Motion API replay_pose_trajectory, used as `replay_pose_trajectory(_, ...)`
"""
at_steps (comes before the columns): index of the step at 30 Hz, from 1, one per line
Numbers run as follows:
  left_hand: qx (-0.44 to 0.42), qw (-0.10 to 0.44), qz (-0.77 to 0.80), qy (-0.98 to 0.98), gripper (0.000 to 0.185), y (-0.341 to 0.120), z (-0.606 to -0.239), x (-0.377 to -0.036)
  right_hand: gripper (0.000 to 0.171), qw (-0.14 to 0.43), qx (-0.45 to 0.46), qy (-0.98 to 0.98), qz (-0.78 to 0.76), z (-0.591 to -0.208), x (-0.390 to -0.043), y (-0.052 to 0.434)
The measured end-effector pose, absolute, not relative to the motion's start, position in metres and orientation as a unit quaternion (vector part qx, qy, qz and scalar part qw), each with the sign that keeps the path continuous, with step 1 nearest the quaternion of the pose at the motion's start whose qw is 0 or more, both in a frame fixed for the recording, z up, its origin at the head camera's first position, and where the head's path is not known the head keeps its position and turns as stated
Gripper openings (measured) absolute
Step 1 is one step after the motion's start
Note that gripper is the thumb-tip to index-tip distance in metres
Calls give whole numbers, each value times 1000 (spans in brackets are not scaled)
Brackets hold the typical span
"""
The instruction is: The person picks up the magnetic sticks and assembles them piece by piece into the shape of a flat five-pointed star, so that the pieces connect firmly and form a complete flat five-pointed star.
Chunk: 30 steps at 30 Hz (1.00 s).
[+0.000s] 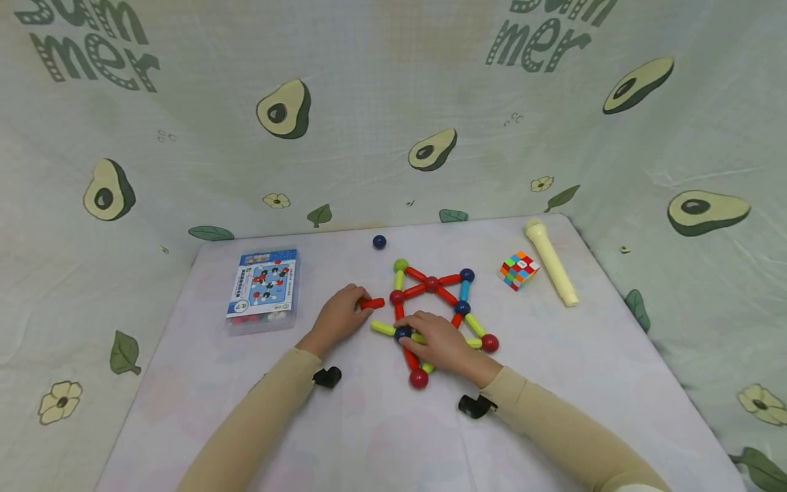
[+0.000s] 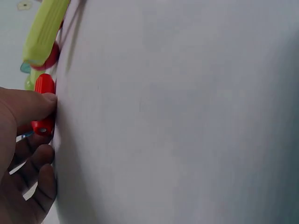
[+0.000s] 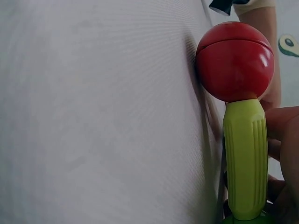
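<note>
A flat figure of red, yellow-green and blue rods joined by balls (image 1: 432, 283) lies on the white table (image 1: 381, 437). My left hand (image 1: 340, 316) pinches a short red rod (image 1: 372, 303) just left of the figure; the same red rod (image 2: 44, 103) shows between thumb and fingers in the left wrist view. My right hand (image 1: 439, 342) rests on the figure's lower part, fingers by a dark blue ball (image 1: 402, 333). A red ball (image 3: 234, 60) sits atop a yellow-green rod (image 3: 245, 158) close to the right wrist camera.
A clear box with a printed card (image 1: 264, 288) stands at the left. A loose dark blue ball (image 1: 379, 241) lies at the back. A colourful cube (image 1: 518, 270) and a cream cylinder (image 1: 550, 260) sit at the right. Avocado-print cloth (image 1: 393, 102) walls the table.
</note>
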<state>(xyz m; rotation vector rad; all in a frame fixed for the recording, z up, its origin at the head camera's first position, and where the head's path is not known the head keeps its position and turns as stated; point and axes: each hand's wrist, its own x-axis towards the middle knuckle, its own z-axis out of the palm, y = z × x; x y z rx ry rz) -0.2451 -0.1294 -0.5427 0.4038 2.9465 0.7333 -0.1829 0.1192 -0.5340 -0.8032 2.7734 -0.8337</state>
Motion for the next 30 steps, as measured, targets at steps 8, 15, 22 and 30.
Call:
replay_pose_trajectory(8, 121, 29, 255, 959, 24, -122, -540, -245, 36, 74, -265, 922, -272, -534, -183, 118)
replay_pose_trajectory(15, 119, 35, 261, 957, 25, -116, -538, -245, 36, 72, -260, 924, -272, -533, -182, 120)
replay_pose_trajectory(22, 114, 34, 288, 950, 29, -116, -539, -246, 35, 73, -247, 925, -278, -533, -182, 125)
replay_pose_trajectory(30, 104, 32, 301, 947, 28, -118, -541, -250, 35, 66, -228, 932, -274, -534, -188, 130)
